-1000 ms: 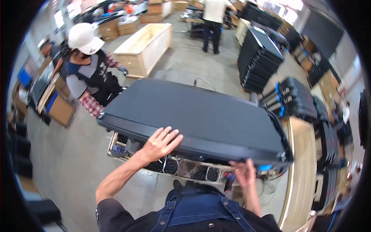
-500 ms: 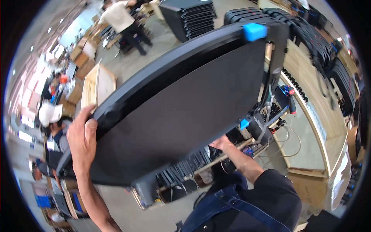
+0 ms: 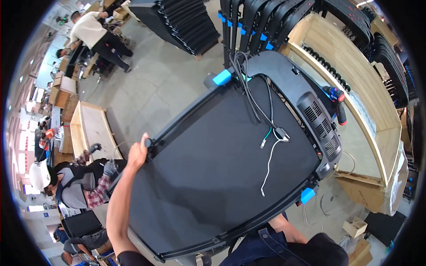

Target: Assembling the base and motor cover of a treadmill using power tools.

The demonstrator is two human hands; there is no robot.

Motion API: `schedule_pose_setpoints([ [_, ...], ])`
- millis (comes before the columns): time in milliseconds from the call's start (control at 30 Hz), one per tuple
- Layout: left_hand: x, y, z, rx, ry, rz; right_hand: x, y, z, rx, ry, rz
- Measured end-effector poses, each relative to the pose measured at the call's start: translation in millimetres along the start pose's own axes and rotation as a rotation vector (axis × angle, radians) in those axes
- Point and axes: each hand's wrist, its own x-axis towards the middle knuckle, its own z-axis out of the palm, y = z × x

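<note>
Just ahead, the long black rectangular treadmill deck [image 3: 208, 168] had swung flatter, apparently making its thin black-and-white cables [image 3: 281, 132] reachable; left hand [image 3: 137, 155] fingers clasped its far rail [image 3: 186, 112]; right hand fingers were hidden.

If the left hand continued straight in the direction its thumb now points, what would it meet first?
Beyond the black frame it touches, the left hand would probably meet the stack of black panels first, across the grey floor; depth is hard to judge.
</note>
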Motion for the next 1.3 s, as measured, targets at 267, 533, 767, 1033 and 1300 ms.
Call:
schedule_pose_setpoints([
  [267, 13, -49, 76, 0.374, 0.124, 0.393, 25, -78, 42, -0.078, 0.138, -0.015],
  [533, -90, -81, 72, 0.270, 0.340, 0.341, -10, -5, -21, -0.294, 0.092, -0.102],
  [767, -93, -48, 61, 0.091, 0.327, 0.102, 142, -65, 78, -0.538, -0.055, -0.037],
  [1033, -148, -18, 58, -0.326, 0.548, 0.226, -23, -48, -178, -0.815, -0.161, -0.115],
  [1300, -418, -24, 100, -0.341, 0.393, 0.080, 80, -87, 81, -1.052, -0.232, -0.159],
])
